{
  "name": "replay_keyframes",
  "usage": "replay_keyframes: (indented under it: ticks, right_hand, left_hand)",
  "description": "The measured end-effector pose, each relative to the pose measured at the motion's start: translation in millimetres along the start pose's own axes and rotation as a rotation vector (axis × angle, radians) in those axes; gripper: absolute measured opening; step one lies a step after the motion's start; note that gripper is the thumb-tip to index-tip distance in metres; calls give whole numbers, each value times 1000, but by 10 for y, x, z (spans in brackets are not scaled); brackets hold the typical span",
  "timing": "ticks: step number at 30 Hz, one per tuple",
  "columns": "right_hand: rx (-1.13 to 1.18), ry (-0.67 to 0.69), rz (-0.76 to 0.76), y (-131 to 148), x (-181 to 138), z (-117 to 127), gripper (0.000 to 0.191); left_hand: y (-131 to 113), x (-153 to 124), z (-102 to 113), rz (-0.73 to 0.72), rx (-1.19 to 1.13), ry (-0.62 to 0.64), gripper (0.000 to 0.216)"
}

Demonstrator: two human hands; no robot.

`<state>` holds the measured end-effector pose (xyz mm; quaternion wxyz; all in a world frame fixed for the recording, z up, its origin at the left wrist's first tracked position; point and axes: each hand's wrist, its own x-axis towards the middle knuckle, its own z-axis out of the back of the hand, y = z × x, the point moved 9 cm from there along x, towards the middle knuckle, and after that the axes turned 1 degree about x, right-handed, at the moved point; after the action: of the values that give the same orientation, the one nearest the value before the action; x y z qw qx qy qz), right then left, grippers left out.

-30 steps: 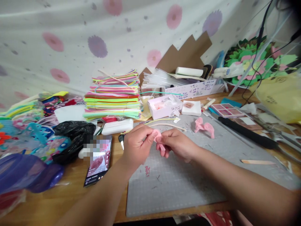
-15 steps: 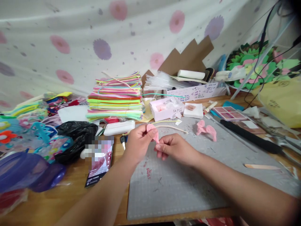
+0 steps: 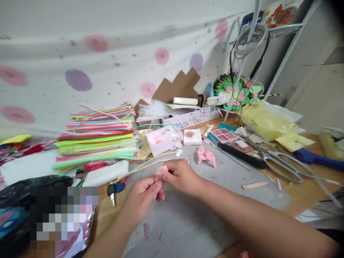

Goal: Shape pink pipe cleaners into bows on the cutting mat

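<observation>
My left hand [image 3: 143, 195] and my right hand [image 3: 180, 175] meet above the grey cutting mat [image 3: 188, 211], fingertips pressed together. Pinched between them is a small pink pipe-cleaner petal [image 3: 162, 168]; only its top edge shows, and the fingers hide the rest. Beyond my right hand, two joined pink petal shapes [image 3: 206, 157] lie on the mat. A pale pipe cleaner [image 3: 146, 165] runs along the mat's far edge behind my hands.
Bundled coloured pipe cleaners [image 3: 99, 136] are stacked at the back left. A key [image 3: 113, 197] lies left of the mat. A white box [image 3: 163, 140] stands behind it. Black-handled tool [image 3: 240, 156], scissors [image 3: 282, 166] and a wooden stick [image 3: 254, 185] are at the right.
The view has swung to the right. My right hand has moved up over the pink petal, so its fingers now cover most of it. The left hand still pinches it.
</observation>
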<state>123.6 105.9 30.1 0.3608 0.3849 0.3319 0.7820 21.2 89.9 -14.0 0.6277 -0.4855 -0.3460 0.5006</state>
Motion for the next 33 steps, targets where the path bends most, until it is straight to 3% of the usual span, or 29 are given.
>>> replay_keyframes:
  ticks: [4, 9, 20, 24, 33]
  right_hand:
    - [193, 76, 14, -30, -24, -108, 50]
    - [164, 62, -6, -55, -23, -122, 49]
    - [63, 40, -43, -48, -62, -82, 48]
    - [80, 135, -75, -76, -106, -183, 52]
    - [-61, 59, 192, 171, -172, -195, 52]
  left_hand:
    - [10, -21, -55, 31, -142, -15, 34]
    - [55, -33, -144, 90, -333, 23, 31]
    - [-92, -122, -202, -43, -365, 136, 28]
    - [-172, -181, -253, -75, -436, 236, 31]
    - [-258, -234, -288, -143, -395, 350, 35]
